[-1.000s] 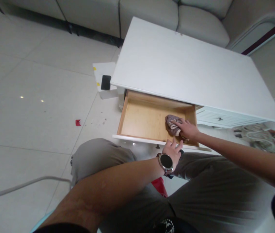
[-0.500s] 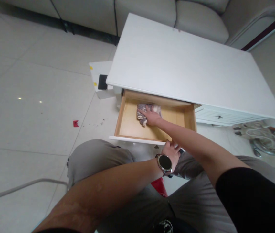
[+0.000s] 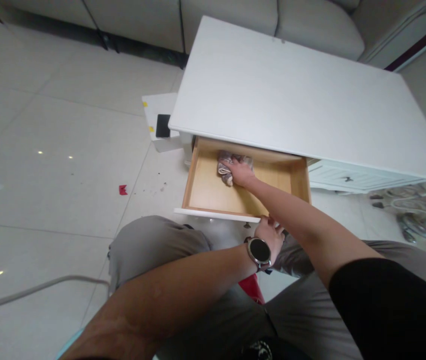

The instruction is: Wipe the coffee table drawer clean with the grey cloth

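Since the frame one second earlier, the right hand (image 3: 241, 173) and the cloth (image 3: 225, 169) have moved from the 3 o'clock end of the open drawer (image 3: 208, 192) to its 10 o'clock area, near the back wall. Directions are taken from the drawer's centre, with 12 o'clock at the far side.

1. Nearest, at 6 o'clock: a red object (image 3: 251, 288) lies between the gray-trousered legs.
2. At 5 o'clock: the left hand (image 3: 269, 237), wearing a round-faced watch (image 3: 260, 251) at the wrist, touches the drawer's white front. Whether its fingers grip that edge cannot be told. The right forearm crosses above the fingers.
3. At 6 o'clock: a dark knob (image 3: 247, 225) projects from the front.
4. Inside the drawer: the right hand lies palm down, fingers extended, on the bunched, patterned cloth, which rests on the wooden bottom. The hands are apart.
5. At 9 o'clock: a red scrap (image 3: 123, 190) lies on the tiled floor (image 3: 66, 200).
6. At 3 o'clock: a closed drawer (image 3: 365, 181) with a dark handle occupies the same white table (image 3: 291, 95).
7. At 10 o'clock: a black flat item (image 3: 162, 126) rests on a white panel (image 3: 152, 107) beside the table.
8. Farthest, at 12 o'clock: a gray sofa (image 3: 231, 22).
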The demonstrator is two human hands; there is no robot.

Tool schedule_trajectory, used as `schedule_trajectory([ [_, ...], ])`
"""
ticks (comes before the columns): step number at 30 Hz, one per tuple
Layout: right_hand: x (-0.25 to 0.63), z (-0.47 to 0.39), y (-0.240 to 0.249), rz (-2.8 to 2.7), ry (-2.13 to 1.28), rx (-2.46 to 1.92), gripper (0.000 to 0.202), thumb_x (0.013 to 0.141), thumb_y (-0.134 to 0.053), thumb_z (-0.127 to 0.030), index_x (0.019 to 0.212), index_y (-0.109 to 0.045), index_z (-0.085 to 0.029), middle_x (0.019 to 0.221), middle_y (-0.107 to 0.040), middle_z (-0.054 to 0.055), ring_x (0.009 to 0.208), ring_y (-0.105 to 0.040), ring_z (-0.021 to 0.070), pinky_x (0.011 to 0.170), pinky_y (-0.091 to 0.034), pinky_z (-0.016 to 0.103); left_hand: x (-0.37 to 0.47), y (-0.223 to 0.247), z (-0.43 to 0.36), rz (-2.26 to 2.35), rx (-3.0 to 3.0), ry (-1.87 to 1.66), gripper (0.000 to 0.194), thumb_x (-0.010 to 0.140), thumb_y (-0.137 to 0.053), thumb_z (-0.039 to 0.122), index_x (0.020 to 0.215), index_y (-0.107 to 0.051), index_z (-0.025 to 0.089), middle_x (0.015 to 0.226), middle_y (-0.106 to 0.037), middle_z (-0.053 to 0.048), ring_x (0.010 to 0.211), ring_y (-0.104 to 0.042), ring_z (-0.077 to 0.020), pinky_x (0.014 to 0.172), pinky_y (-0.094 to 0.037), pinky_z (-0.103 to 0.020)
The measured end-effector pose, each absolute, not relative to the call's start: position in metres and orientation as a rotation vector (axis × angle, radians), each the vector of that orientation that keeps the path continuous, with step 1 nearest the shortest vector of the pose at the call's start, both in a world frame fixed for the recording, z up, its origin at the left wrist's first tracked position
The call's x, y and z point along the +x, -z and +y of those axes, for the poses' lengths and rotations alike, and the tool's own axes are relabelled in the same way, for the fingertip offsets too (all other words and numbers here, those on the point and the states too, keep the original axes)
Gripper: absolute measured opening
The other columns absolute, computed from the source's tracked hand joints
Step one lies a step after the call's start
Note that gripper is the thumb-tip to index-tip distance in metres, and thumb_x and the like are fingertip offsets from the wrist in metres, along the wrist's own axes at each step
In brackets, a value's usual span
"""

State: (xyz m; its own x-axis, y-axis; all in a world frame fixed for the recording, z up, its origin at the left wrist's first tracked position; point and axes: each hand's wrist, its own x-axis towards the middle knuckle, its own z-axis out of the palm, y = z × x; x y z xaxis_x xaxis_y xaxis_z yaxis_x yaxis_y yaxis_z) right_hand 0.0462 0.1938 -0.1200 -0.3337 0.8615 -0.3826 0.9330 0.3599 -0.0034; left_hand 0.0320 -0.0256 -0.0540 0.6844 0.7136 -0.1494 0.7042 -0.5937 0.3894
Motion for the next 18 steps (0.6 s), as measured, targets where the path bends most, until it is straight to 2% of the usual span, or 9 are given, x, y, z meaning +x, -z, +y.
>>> schedule_trajectory([
  [3, 0.103, 0.192, 0.119, 2.260, 0.267, 1.584, 0.070, 0.102, -0.045, -0.024, 0.169, -0.029, -0.036, 0.155, -0.054, 0.017, 0.124, -0.064, 0.0355, 0.101, -0.051, 0.048, 0.023, 0.053, -0.026, 0.949, 2.638, -0.007, 0.033, 0.102, -0.050, 0.021, 0.111, -0.081, 0.029, 0.156, -0.056, -0.001, 0.140, -0.048, -0.0302, 0.105, -0.047, -0.048],
  [6, 0.167, 0.176, 0.118, 2.137, 0.155, 1.694, 0.065, 0.101, -0.047, -0.024, 0.164, -0.039, -0.034, 0.140, -0.065, 0.016, 0.114, -0.068, 0.0327, 0.094, -0.051, 0.042, 0.017, 0.052, -0.026, 0.935, 2.708, 0.016, 0.041, 0.103, -0.045, 0.021, 0.121, -0.080, 0.030, 0.166, -0.046, -0.001, 0.141, -0.046, -0.0336, 0.103, -0.045, -0.050],
  [8, 0.203, 0.163, 0.119, 2.017, 0.072, 1.812, 0.061, 0.100, -0.049, -0.026, 0.161, -0.045, -0.031, 0.134, -0.068, 0.016, 0.111, -0.068, 0.0332, 0.092, -0.051, 0.042, 0.015, 0.052, -0.026, 0.942, 2.710, 0.044, 0.043, 0.104, -0.042, 0.021, 0.124, -0.079, 0.030, 0.167, -0.045, 0.000, 0.142, -0.045, -0.0344, 0.103, -0.045, -0.050],
  [11, 0.232, 0.147, 0.123, 1.956, 0.028, 1.911, 0.062, 0.101, -0.050, -0.033, 0.162, -0.042, -0.027, 0.135, -0.068, 0.018, 0.110, -0.067, 0.0319, 0.089, -0.049, 0.039, 0.014, 0.051, -0.025, 0.917, 2.708, 0.061, 0.044, 0.105, -0.041, 0.022, 0.126, -0.078, 0.028, 0.167, -0.044, 0.000, 0.142, -0.046, -0.0353, 0.104, -0.045, -0.050],
  [18, 0.208, 0.143, 0.130, 1.879, 0.038, 2.035, 0.063, 0.103, -0.045, -0.047, 0.162, -0.041, -0.026, 0.120, -0.073, 0.017, 0.104, -0.069, 0.0306, 0.091, -0.047, 0.040, 0.009, 0.047, -0.023, 0.888, 2.721, 0.095, 0.041, 0.105, -0.042, 0.025, 0.125, -0.078, 0.027, 0.168, -0.043, -0.001, 0.140, -0.048, -0.0330, 0.103, -0.046, -0.047],
])
